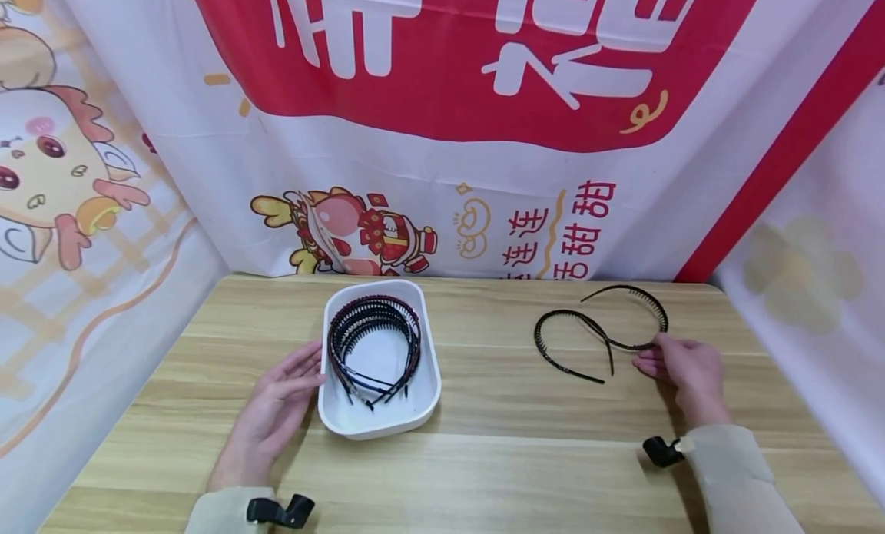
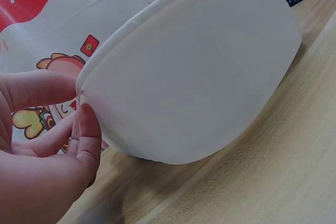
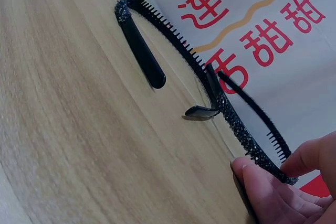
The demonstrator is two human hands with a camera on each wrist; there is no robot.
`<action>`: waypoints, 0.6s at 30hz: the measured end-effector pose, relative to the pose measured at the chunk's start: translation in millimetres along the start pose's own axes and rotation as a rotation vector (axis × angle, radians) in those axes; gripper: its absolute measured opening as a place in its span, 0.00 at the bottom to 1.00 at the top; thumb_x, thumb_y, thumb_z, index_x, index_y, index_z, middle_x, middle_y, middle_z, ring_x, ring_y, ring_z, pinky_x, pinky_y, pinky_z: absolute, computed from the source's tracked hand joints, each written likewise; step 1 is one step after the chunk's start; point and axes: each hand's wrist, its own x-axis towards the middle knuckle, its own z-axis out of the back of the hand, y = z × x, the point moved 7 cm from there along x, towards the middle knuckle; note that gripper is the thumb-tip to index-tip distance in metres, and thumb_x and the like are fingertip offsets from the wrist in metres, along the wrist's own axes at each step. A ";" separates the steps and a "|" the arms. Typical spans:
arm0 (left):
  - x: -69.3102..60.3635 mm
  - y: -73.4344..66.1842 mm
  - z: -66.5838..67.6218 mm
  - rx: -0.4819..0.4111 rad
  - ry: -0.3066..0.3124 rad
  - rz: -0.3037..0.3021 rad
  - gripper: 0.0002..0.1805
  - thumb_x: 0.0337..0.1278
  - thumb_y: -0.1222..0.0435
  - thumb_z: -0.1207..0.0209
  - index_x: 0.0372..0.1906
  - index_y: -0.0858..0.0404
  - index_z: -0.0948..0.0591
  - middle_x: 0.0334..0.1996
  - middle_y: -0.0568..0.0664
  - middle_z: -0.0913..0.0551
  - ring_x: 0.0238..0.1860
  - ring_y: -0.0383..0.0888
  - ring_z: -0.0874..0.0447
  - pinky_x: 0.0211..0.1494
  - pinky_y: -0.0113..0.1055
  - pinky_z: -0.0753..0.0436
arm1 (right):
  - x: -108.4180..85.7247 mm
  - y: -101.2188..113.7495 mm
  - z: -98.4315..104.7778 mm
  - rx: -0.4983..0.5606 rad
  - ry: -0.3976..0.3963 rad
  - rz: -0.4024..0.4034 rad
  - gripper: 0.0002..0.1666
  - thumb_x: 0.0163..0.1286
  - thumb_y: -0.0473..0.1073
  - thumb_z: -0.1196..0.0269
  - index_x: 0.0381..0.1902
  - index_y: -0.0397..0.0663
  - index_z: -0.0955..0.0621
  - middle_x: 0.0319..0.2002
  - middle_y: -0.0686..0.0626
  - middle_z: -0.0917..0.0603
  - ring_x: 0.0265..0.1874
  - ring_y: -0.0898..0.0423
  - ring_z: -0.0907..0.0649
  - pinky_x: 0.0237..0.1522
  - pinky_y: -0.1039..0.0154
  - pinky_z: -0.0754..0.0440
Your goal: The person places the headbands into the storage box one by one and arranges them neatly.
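Observation:
A white plastic container (image 1: 432,365) stands on the table with several dark toothed headbands (image 1: 336,342) nested inside it. My left hand (image 1: 283,399) is at the container's left side, its fingertips touching the outer wall (image 2: 194,77). Over on the right, my right hand (image 1: 691,373) pinches a black headband (image 1: 660,307) between thumb and fingers. This band has comb teeth and a glittery outer face, plain in the right wrist view. Overlapping it on the left lies a second black headband (image 1: 542,349), also toothed, on the wood.
The wooden table (image 1: 498,472) ends at a white and red printed cloth (image 1: 442,180) hanging behind it. Patterned cloths (image 1: 104,265) hang at both sides. A small black device (image 1: 280,511) is worn at each wrist.

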 end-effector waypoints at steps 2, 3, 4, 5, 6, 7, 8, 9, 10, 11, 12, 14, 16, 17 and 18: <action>-0.3 0.6 -0.1 0.005 -0.002 0.002 0.29 0.68 0.82 0.46 0.61 0.49 0.18 0.58 0.37 0.15 0.64 0.35 0.20 0.71 0.24 0.21 | -0.8 -0.1 0.7 -0.001 -0.008 -0.002 0.28 0.82 0.44 0.45 0.70 0.29 0.28 0.24 0.54 0.10 0.26 0.59 0.07 0.37 0.63 0.06; -0.5 0.8 -0.3 0.008 -0.002 0.003 0.29 0.68 0.82 0.46 0.61 0.49 0.19 0.58 0.37 0.15 0.64 0.35 0.20 0.71 0.24 0.21 | -1.2 -0.1 1.1 -0.002 -0.012 -0.001 0.29 0.83 0.44 0.45 0.71 0.28 0.29 0.24 0.54 0.10 0.26 0.59 0.07 0.37 0.64 0.06; -0.3 0.6 -0.2 0.009 -0.002 0.002 0.29 0.68 0.82 0.46 0.62 0.49 0.19 0.58 0.37 0.15 0.64 0.35 0.20 0.71 0.24 0.21 | -1.4 0.5 0.6 -0.002 -0.020 0.000 0.29 0.82 0.44 0.45 0.71 0.29 0.29 0.24 0.55 0.10 0.26 0.59 0.07 0.37 0.64 0.06; -0.2 0.5 -0.1 0.010 -0.002 0.001 0.29 0.68 0.82 0.46 0.62 0.49 0.19 0.58 0.37 0.15 0.64 0.35 0.20 0.71 0.24 0.21 | -1.9 1.3 0.1 0.003 -0.025 0.004 0.29 0.82 0.44 0.45 0.71 0.29 0.29 0.24 0.55 0.10 0.25 0.59 0.08 0.37 0.63 0.06; -0.2 0.3 -0.1 0.009 -0.002 -0.001 0.29 0.68 0.82 0.46 0.62 0.49 0.19 0.58 0.37 0.15 0.64 0.34 0.20 0.71 0.24 0.21 | -2.2 2.0 -0.6 0.012 -0.030 0.008 0.27 0.82 0.43 0.45 0.70 0.30 0.29 0.24 0.54 0.10 0.25 0.59 0.08 0.36 0.63 0.06; -0.2 0.2 -0.2 0.009 -0.001 -0.002 0.29 0.68 0.82 0.46 0.62 0.49 0.19 0.58 0.37 0.15 0.64 0.34 0.20 0.71 0.24 0.21 | -2.3 2.5 -1.1 0.025 -0.035 0.012 0.25 0.81 0.42 0.45 0.68 0.31 0.27 0.24 0.54 0.10 0.25 0.59 0.08 0.36 0.63 0.06; -0.1 0.1 -0.2 0.008 0.000 -0.003 0.29 0.68 0.82 0.46 0.62 0.49 0.18 0.58 0.37 0.15 0.64 0.35 0.20 0.71 0.24 0.21 | -2.6 3.0 -1.8 0.038 -0.038 0.018 0.22 0.81 0.41 0.44 0.65 0.33 0.26 0.23 0.54 0.10 0.25 0.59 0.08 0.36 0.63 0.06; -0.1 -0.1 -0.3 0.007 0.001 -0.005 0.29 0.68 0.83 0.46 0.62 0.50 0.18 0.58 0.37 0.15 0.63 0.35 0.20 0.70 0.24 0.21 | -2.6 3.2 -2.6 0.053 -0.044 0.020 0.20 0.80 0.41 0.44 0.63 0.35 0.26 0.23 0.54 0.10 0.24 0.59 0.08 0.35 0.63 0.06; -0.2 -0.3 -0.3 0.006 0.000 -0.006 0.29 0.68 0.83 0.46 0.61 0.50 0.18 0.57 0.38 0.15 0.63 0.35 0.20 0.70 0.25 0.21 | -2.8 3.3 -3.5 0.067 -0.048 0.022 0.16 0.80 0.40 0.44 0.60 0.37 0.25 0.23 0.54 0.10 0.24 0.60 0.08 0.35 0.63 0.06; -0.3 -0.4 -0.4 0.006 0.000 -0.006 0.29 0.68 0.83 0.46 0.61 0.50 0.18 0.57 0.38 0.15 0.63 0.35 0.20 0.70 0.25 0.20 | -3.2 3.5 -4.4 0.081 -0.049 0.028 0.14 0.80 0.39 0.44 0.57 0.39 0.25 0.22 0.54 0.10 0.24 0.60 0.08 0.35 0.63 0.06; -0.4 -0.6 -0.6 0.006 0.000 -0.005 0.29 0.68 0.83 0.46 0.61 0.50 0.18 0.57 0.38 0.14 0.63 0.35 0.20 0.70 0.25 0.20 | -3.5 3.4 -5.2 0.095 -0.051 0.033 0.12 0.79 0.39 0.43 0.55 0.40 0.25 0.22 0.53 0.10 0.23 0.60 0.08 0.34 0.63 0.06; -0.6 -0.8 -0.9 0.008 -0.001 -0.004 0.29 0.68 0.82 0.45 0.62 0.50 0.18 0.58 0.38 0.15 0.63 0.35 0.20 0.70 0.25 0.20 | -4.2 3.0 -6.2 0.114 -0.058 0.042 0.10 0.79 0.39 0.43 0.53 0.41 0.26 0.22 0.53 0.10 0.23 0.60 0.08 0.34 0.64 0.07; -0.9 -1.1 -1.2 0.012 -0.001 -0.002 0.29 0.68 0.82 0.45 0.62 0.50 0.18 0.58 0.38 0.15 0.63 0.35 0.20 0.70 0.25 0.20 | -5.1 2.2 -7.3 0.131 -0.074 0.045 0.10 0.79 0.38 0.43 0.53 0.41 0.25 0.22 0.54 0.10 0.23 0.61 0.08 0.33 0.65 0.07; -1.0 -1.1 -1.3 0.014 -0.001 -0.001 0.29 0.68 0.82 0.45 0.62 0.50 0.19 0.58 0.38 0.15 0.63 0.35 0.20 0.70 0.25 0.20 | -5.3 1.8 -7.7 0.145 -0.084 0.045 0.10 0.79 0.38 0.42 0.54 0.42 0.25 0.22 0.54 0.11 0.22 0.61 0.09 0.33 0.65 0.07; -1.1 -1.2 -1.5 0.016 -0.001 0.000 0.29 0.68 0.82 0.45 0.62 0.50 0.19 0.58 0.38 0.15 0.63 0.35 0.20 0.70 0.25 0.21 | -5.4 1.6 -8.0 0.157 -0.095 0.043 0.10 0.78 0.37 0.42 0.54 0.42 0.25 0.22 0.54 0.11 0.22 0.61 0.09 0.33 0.66 0.07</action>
